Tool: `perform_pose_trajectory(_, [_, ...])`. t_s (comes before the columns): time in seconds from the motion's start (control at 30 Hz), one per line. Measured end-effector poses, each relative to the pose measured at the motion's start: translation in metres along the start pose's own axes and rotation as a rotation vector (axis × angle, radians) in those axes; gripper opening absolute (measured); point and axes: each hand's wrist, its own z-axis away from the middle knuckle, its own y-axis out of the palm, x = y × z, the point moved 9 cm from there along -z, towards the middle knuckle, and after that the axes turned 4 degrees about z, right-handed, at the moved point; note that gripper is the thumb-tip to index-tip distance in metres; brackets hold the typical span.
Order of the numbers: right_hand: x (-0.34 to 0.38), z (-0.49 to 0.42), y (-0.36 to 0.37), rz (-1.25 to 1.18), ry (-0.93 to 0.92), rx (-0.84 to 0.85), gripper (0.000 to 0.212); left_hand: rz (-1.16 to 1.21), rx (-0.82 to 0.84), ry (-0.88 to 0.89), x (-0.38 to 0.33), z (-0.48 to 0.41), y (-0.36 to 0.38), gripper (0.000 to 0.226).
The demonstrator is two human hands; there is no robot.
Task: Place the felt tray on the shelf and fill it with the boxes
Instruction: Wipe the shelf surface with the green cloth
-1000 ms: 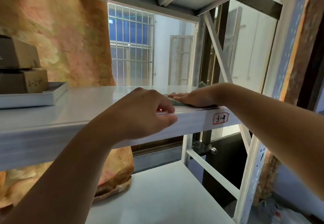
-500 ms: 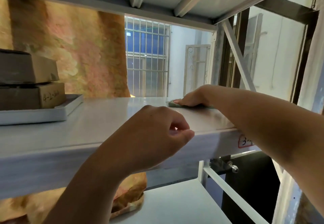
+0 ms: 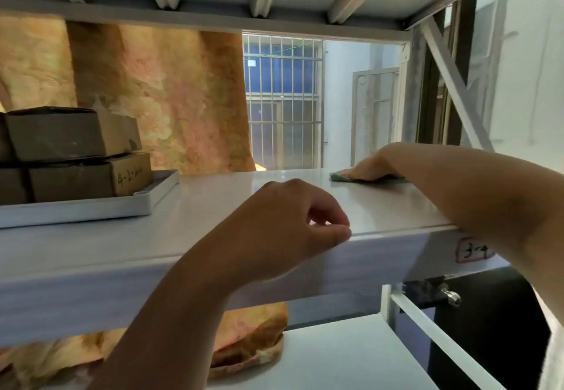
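A grey-green felt tray (image 3: 337,176) lies flat on the white shelf (image 3: 219,203), far back on its right side. My right hand (image 3: 370,168) presses down on the felt with straight fingers and hides most of it. My left hand (image 3: 283,224) hovers in front of the shelf's front edge with its fingers curled, thumb against forefinger, holding nothing. Two brown cardboard boxes, an upper box (image 3: 61,133) and a lower box (image 3: 82,179), are stacked at the shelf's left end.
The boxes stand in a white tray (image 3: 91,208). A red-framed label (image 3: 473,250) marks the shelf's front edge. A diagonal brace (image 3: 451,84) closes the right end. A lower shelf (image 3: 335,359) holds an orange bundle (image 3: 253,337).
My right hand has slid the felt tray further back on the shelf. My left hand has come off the front edge and curled. The view has risen closer to the shelf.
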Motion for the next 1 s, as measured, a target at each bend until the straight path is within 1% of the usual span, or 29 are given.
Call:
perform_pose_trajectory(0.2, [-0.055, 0.042, 0.011, -0.059, 0.020, 0.016, 0.083, -0.108, 0.002, -0.002, -0.003, 0.000, 0.003, 0.025])
perform_pose_trajectory(0.3, [-0.073, 0.069, 0.017, -0.057, 0.024, 0.011, 0.089, -0.097, -0.002, -0.011, -0.003, -0.001, 0.002, 0.024])
perform_pose_trajectory(0.37, [-0.082, 0.089, 0.021, -0.079, 0.013, -0.017, 0.087, -0.104, 0.008, -0.012, -0.004, 0.000, 0.002, 0.023])
perform_pose_trajectory(0.43, [-0.088, 0.107, 0.026, -0.113, -0.026, -0.036, 0.078, -0.114, 0.005, -0.011, -0.007, 0.003, 0.001, 0.023])
perform_pose_trajectory(0.47, [-0.088, 0.116, 0.029, -0.139, -0.062, -0.044, 0.069, -0.116, 0.004, -0.015, -0.007, 0.003, 0.001, 0.023])
perform_pose_trajectory(0.53, [-0.090, 0.131, 0.033, -0.170, -0.104, -0.079, 0.041, -0.119, 0.003, -0.027, -0.007, 0.004, 0.000, 0.022])
perform_pose_trajectory(0.63, [-0.087, 0.145, 0.035, -0.178, -0.116, -0.108, 0.025, -0.116, -0.001, -0.027, -0.007, 0.006, -0.002, 0.022])
perform_pose_trajectory(0.67, [-0.086, 0.148, 0.036, -0.176, -0.130, -0.102, 0.027, -0.107, -0.003, -0.028, -0.008, 0.006, -0.002, 0.022])
perform_pose_trajectory(0.73, [-0.084, 0.154, 0.039, -0.171, -0.153, -0.108, 0.039, -0.090, -0.005, -0.027, -0.008, 0.006, -0.003, 0.022])
perform_pose_trajectory(0.8, [-0.082, 0.159, 0.041, -0.091, -0.181, -0.126, 0.043, -0.090, -0.010, -0.018, -0.009, 0.006, -0.004, 0.024])
perform_pose_trajectory(0.9, [-0.078, 0.159, 0.043, 0.098, -0.189, -0.156, 0.047, -0.122, -0.036, 0.004, -0.010, 0.007, -0.001, 0.028])
perform_pose_trajectory(0.93, [-0.074, 0.158, 0.044, 0.125, -0.196, -0.166, 0.047, -0.129, -0.056, 0.010, -0.011, 0.006, -0.001, 0.028])
perform_pose_trajectory(1.0, [-0.062, 0.156, 0.046, 0.103, -0.205, -0.164, 0.046, -0.124, -0.128, 0.005, -0.011, 0.008, -0.005, 0.025])
